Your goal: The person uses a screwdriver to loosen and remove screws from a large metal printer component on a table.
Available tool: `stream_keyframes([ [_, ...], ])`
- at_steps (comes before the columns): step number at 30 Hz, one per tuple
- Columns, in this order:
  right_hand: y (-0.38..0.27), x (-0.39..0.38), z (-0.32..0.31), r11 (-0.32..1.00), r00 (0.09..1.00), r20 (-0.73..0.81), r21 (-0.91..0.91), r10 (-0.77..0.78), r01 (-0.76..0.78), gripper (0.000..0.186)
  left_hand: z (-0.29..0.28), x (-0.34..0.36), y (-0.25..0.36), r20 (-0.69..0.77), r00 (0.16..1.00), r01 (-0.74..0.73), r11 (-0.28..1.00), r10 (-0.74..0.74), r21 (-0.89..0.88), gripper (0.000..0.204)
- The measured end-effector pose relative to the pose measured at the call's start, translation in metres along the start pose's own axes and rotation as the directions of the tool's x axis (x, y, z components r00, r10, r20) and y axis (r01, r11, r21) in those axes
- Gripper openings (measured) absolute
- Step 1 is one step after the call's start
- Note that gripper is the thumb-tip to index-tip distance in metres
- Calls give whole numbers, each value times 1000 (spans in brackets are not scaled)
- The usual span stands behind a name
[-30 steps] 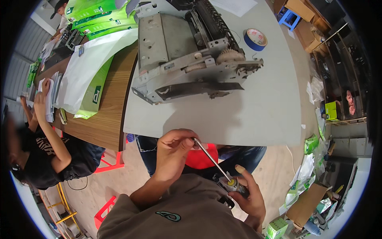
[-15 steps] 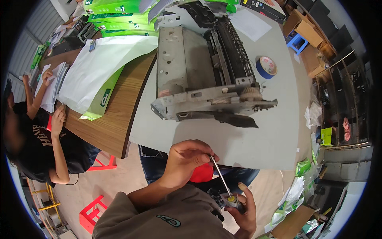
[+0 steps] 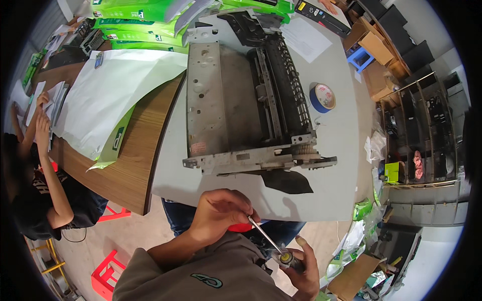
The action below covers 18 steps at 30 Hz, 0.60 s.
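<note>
My left hand (image 3: 217, 216) is in front of the table's near edge, its fingers pinched at the upper end of a thin metal shaft. The shaft belongs to what looks like a screwdriver (image 3: 266, 235). Its yellow-ringed, partly clear handle rests in my right hand (image 3: 305, 271), lower right, thumb and fingers around it with one fingertip raised. My left fingers hide the tip. Beyond my hands, a grey metal printer frame (image 3: 228, 100) lies on the table, with black rollers and gears along its right side. A black flap (image 3: 287, 181) sticks out from its near edge.
A roll of blue tape (image 3: 315, 98) lies on the pale table (image 3: 336, 165) right of the frame. A wooden table (image 3: 138, 160) with white sheeting (image 3: 118, 83) adjoins at left, where another person handles papers. Green packages (image 3: 135, 32) are stacked behind. A red stool (image 3: 104, 276) stands lower left.
The whole view has shifted, so the printer frame sits lower and further left. Both my hands keep their hold on the screwdriver. The other person's hands have moved closer together at the papers.
</note>
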State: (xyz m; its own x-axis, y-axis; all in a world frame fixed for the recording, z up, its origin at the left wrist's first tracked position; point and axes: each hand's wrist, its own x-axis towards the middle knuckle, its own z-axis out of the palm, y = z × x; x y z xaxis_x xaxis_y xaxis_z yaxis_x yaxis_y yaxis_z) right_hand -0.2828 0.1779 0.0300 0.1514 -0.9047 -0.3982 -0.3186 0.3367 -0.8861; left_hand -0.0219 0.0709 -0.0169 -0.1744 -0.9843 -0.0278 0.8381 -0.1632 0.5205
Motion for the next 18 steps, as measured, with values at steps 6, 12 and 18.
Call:
stream_keyframes([
  [6, -18, 9, -3, 969, 973, -41, 108, 227, -222, 90, -5, 4, 3, -19, 997, 77, 997, -76, 17, 15],
  [12, -37, 24, -3, 901, 912, 3, 154, 411, -407, 92, -7, 11, -1, -23, 1000, 17, 1000, -16, 4, 13],
  [18, -16, 25, -19, 974, 994, -3, -198, 110, -109, 95, -11, 13, 2, 21, 998, -61, 978, 58, 199, 15],
])
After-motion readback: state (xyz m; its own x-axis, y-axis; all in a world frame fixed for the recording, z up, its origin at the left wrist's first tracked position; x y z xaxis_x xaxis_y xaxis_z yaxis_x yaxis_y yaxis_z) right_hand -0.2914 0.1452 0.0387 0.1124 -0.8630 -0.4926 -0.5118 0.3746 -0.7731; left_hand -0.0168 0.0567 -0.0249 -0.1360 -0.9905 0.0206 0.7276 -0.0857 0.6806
